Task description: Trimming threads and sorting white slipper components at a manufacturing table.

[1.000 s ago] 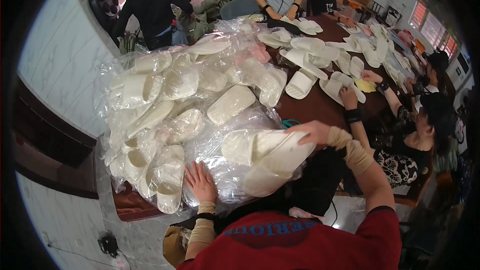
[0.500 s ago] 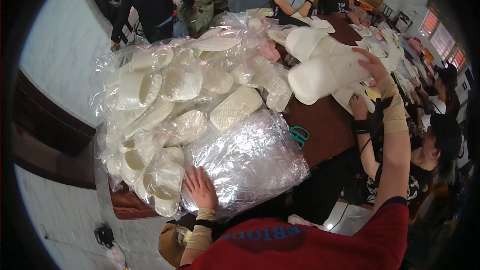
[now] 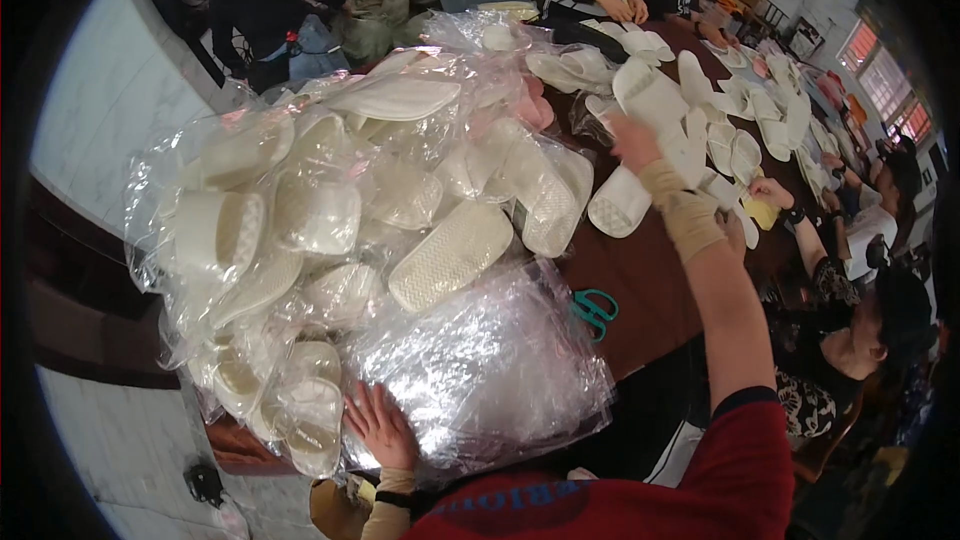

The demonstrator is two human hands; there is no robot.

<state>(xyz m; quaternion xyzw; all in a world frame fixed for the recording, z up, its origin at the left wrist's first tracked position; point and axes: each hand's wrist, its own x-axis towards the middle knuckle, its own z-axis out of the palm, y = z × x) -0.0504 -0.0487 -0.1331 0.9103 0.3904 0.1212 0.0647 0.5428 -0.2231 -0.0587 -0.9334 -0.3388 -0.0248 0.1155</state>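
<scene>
My left hand [image 3: 382,427] lies flat with fingers spread on the near left part of a stack of clear plastic bags [image 3: 470,360]. Beside it is a cream slipper in a clear bag [image 3: 312,425]. Across the table my right hand [image 3: 637,145], smeared by motion, is over a group of white slippers. A slipper with a textured sole [image 3: 619,204] lies just below its wrist, and another white slipper [image 3: 645,88] is beyond the fingers. Whether the fingers touch or grip a slipper is not clear.
A heap of bagged cream slippers [image 3: 320,205] covers the table's left side. Green-handled scissors [image 3: 595,312] lie on the brown tabletop [image 3: 640,290]. At right, a co-worker's hand [image 3: 770,192] is close to a yellow piece [image 3: 762,214]. More people work along the far side.
My right hand has moved left, toward the table's middle. The white slippers it held up half a second ago now appear lower, among the others. My left hand stays on the bags.
</scene>
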